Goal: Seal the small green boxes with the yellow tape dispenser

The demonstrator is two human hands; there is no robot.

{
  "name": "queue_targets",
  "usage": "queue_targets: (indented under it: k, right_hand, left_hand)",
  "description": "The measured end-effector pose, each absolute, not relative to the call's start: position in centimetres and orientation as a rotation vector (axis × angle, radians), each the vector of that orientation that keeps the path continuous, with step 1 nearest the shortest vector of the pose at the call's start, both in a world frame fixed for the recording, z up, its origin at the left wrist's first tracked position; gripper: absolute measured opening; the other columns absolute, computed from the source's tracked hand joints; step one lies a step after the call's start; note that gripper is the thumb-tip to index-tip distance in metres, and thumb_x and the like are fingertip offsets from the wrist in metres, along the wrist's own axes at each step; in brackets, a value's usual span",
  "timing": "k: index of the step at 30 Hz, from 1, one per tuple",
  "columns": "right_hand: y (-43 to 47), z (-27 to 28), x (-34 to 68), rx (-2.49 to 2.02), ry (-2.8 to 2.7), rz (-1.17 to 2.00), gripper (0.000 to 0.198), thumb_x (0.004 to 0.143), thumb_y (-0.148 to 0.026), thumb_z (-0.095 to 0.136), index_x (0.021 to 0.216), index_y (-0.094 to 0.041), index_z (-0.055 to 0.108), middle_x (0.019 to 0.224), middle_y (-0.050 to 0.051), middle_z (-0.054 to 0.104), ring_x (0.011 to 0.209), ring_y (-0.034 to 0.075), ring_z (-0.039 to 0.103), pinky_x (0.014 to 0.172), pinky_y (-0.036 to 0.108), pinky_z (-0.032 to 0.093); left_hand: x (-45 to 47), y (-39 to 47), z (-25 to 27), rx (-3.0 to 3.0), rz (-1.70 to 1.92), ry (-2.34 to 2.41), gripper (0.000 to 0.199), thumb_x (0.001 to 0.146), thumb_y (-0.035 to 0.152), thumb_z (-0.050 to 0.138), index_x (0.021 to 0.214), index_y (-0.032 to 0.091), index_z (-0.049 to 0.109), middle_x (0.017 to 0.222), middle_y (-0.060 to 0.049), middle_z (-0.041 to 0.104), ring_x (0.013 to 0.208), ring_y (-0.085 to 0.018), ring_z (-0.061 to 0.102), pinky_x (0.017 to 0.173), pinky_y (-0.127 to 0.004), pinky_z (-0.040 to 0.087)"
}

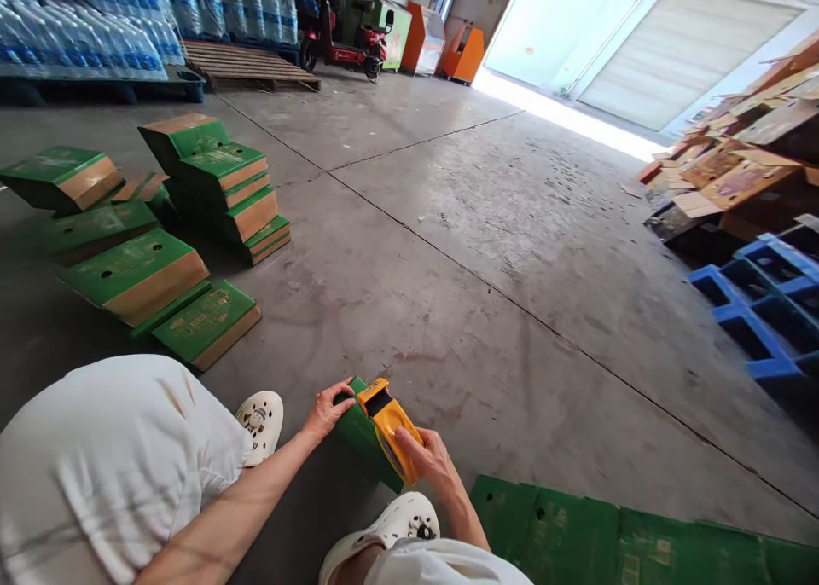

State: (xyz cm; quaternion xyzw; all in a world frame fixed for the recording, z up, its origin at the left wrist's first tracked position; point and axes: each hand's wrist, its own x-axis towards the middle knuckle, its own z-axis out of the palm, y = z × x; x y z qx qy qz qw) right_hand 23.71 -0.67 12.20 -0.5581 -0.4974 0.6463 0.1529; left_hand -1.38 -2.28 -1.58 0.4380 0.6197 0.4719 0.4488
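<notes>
My right hand (426,457) is wrapped round a yellow tape dispenser (390,427), which lies along the edge of a green cardboard box (358,436) on the floor between my feet. My left hand (329,408) grips the near-left end of that box, thumb and fingers curled at its edge. Much of the box is hidden behind the dispenser and my hands. Flattened green cardboard (563,529) lies on the floor to the right of my right hand.
Green boxes (205,321) lie and stand in stacks at left. Behind them are wrapped water bottles (83,39), a wooden pallet (249,63) and a red scooter (345,39). Blue pallets (761,304) and a heap of cardboard (735,167) are at right.
</notes>
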Motion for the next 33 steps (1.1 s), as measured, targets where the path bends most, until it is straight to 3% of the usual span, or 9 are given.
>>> queue_targets:
  k: [5,10,13,17,19,23,27,30,33]
  right_hand:
    - [1.1,13.3,21.5,-1.496,-1.599,1.947,0.060,0.078,-0.077,0.079,0.081,-0.017,0.080,0.065,0.002,0.064,0.056,0.014,0.050,0.053,0.028,0.034]
    - [1.9,12.4,20.5,-1.492,-1.686,1.957,0.059,0.074,-0.079,0.080,0.078,-0.021,0.080,0.063,0.002,0.061,0.055,0.016,0.050,0.052,0.030,0.035]
    - [2.2,12.0,20.5,-1.493,-1.762,1.909,0.061,0.074,-0.081,0.079,0.075,-0.019,0.079,0.061,0.001,0.059,0.055,0.014,0.045,0.051,0.028,0.029]
    - [1.9,11.5,20.4,-1.505,-1.685,1.866,0.065,0.072,-0.083,0.078,0.078,-0.018,0.080,0.061,0.000,0.060,0.054,0.013,0.045,0.050,0.026,0.030]
    - [1.7,11.4,20.3,-1.509,-1.668,1.853,0.066,0.071,-0.083,0.079,0.078,-0.018,0.079,0.060,0.000,0.060,0.053,0.012,0.045,0.049,0.025,0.031]
    - [1.6,11.9,20.1,-1.500,-1.674,1.933,0.064,0.071,-0.082,0.080,0.077,-0.018,0.079,0.060,0.000,0.061,0.051,0.011,0.046,0.048,0.024,0.032]
    - [1.8,12.9,19.9,-1.494,-1.615,2.085,0.063,0.073,-0.081,0.080,0.080,-0.019,0.076,0.065,0.002,0.068,0.052,0.015,0.059,0.049,0.026,0.042]
    - [2.3,13.5,19.8,-1.503,-1.632,2.224,0.066,0.074,-0.083,0.078,0.086,-0.018,0.075,0.069,0.003,0.071,0.057,0.019,0.067,0.052,0.027,0.049]
    - [2.7,13.5,19.7,-1.517,-1.676,2.207,0.069,0.076,-0.086,0.074,0.086,-0.017,0.073,0.066,0.003,0.067,0.055,0.016,0.062,0.052,0.027,0.046]
  left_hand:
    - [-1.5,-1.9,-1.7,0.962,1.221,1.420,0.036,0.083,0.054,0.075,0.096,0.021,0.080,0.142,-0.014,0.072,0.134,-0.032,0.068,0.115,-0.045,0.053]
    - [-2.3,-1.1,-0.3,0.755,1.192,1.319,0.049,0.071,0.061,0.084,0.096,0.019,0.082,0.121,-0.011,0.081,0.123,-0.033,0.073,0.110,-0.043,0.056]
    - [-3.8,-0.5,0.7,0.588,1.157,1.415,0.048,0.067,0.061,0.087,0.090,0.019,0.079,0.104,-0.009,0.083,0.106,-0.028,0.077,0.096,-0.039,0.062]
    - [-5.9,-0.1,2.0,0.465,1.018,1.423,0.062,0.073,0.076,0.077,0.089,0.017,0.074,0.082,-0.009,0.078,0.074,-0.024,0.076,0.070,-0.036,0.063]
    - [-6.4,-0.3,2.9,0.371,0.833,1.306,0.069,0.069,0.083,0.077,0.086,0.016,0.072,0.081,-0.010,0.078,0.071,-0.024,0.075,0.067,-0.036,0.063]
    - [-6.1,-1.0,3.9,0.284,0.699,1.066,0.070,0.055,0.075,0.092,0.089,0.018,0.070,0.087,-0.007,0.078,0.076,-0.021,0.075,0.073,-0.034,0.062]
    - [-5.5,-1.2,3.8,0.307,0.797,1.067,0.064,0.047,0.057,0.100,0.088,0.018,0.069,0.075,0.001,0.072,0.067,-0.015,0.068,0.073,-0.031,0.059]
    - [-5.3,-0.9,3.6,0.309,0.832,1.117,0.063,0.046,0.056,0.099,0.089,0.019,0.070,0.075,0.002,0.071,0.069,-0.015,0.068,0.075,-0.032,0.059]
    - [-5.0,-0.6,3.5,0.328,0.872,1.176,0.064,0.046,0.059,0.098,0.088,0.019,0.071,0.075,0.002,0.070,0.073,-0.016,0.069,0.077,-0.032,0.059]
